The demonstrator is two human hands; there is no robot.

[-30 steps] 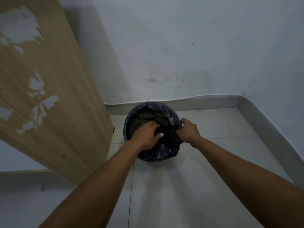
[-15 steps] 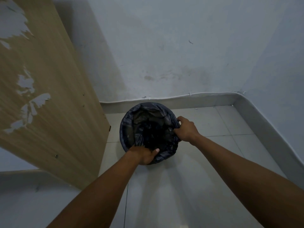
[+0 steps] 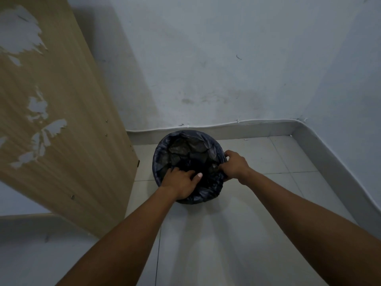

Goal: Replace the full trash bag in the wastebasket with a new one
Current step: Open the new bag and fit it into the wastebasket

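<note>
A round wastebasket [image 3: 198,200] stands on the tiled floor near the wall, lined with a dark trash bag [image 3: 181,149] whose edge is folded over the rim. My left hand [image 3: 180,183] lies on the near rim, fingers spread and reaching into the bag's opening. At the right rim my right hand [image 3: 234,165] pinches the bag's folded edge. The inside of the bag is dark and crumpled; its contents are hard to make out.
A wooden panel [image 3: 61,120] with peeled patches leans at the left, close to the basket. A white wall and skirting [image 3: 257,129] run behind, turning along the right side. Pale floor tiles [image 3: 216,234] lie in front.
My left hand has moved from the near outer rim up and inward over the bag's opening. My right hand stays on the right rim.
</note>
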